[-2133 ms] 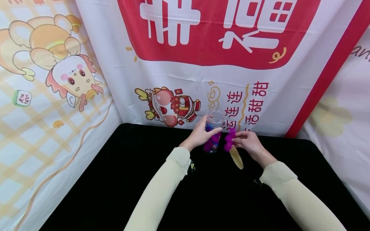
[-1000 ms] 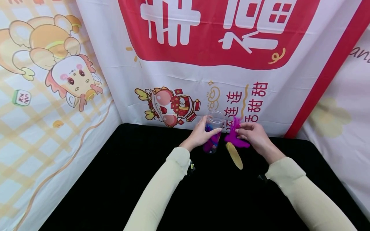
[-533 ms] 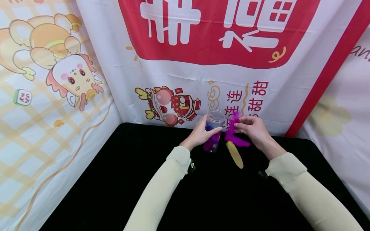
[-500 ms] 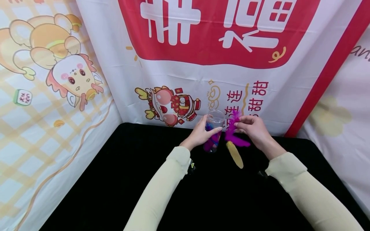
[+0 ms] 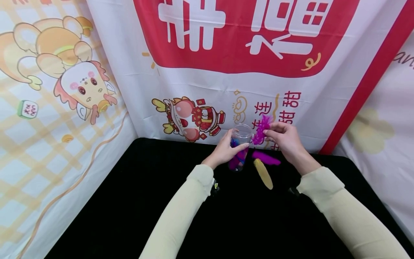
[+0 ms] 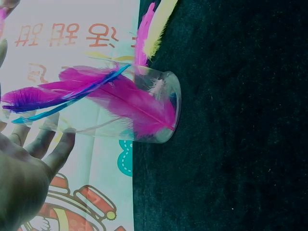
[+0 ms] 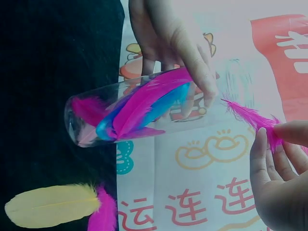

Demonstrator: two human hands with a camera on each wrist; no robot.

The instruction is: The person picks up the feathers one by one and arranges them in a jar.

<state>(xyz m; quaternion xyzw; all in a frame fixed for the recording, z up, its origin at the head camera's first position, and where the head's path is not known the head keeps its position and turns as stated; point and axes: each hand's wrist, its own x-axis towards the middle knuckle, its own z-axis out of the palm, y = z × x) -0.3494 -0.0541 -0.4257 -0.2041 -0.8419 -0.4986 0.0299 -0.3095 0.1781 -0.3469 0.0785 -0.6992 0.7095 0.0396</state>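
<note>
My left hand [image 5: 224, 150] grips a clear plastic cup [image 5: 242, 131] around its side, thumb across the front. Inside the cup, magenta and blue feathers [image 7: 154, 103] lean together, seen through the wall. My right hand [image 5: 286, 142] pinches a magenta feather [image 5: 262, 129] between thumb and fingers, just right of the cup's rim. In the right wrist view its quill tip points toward the cup's mouth. On the black table below lie a second magenta feather [image 5: 266, 158] and a yellow feather [image 5: 263, 174], side by side.
The black table [image 5: 181, 208] runs up to a white printed cloth [image 5: 136, 90] hanging close behind the cup. Another patterned cloth [image 5: 64, 151] hangs along the left side. The loose feathers lie right of the cup's base.
My right hand has lifted a magenta feather up from beside the cup to about rim height, leaving another magenta one on the table by the yellow. The left hand and cup stay put.
</note>
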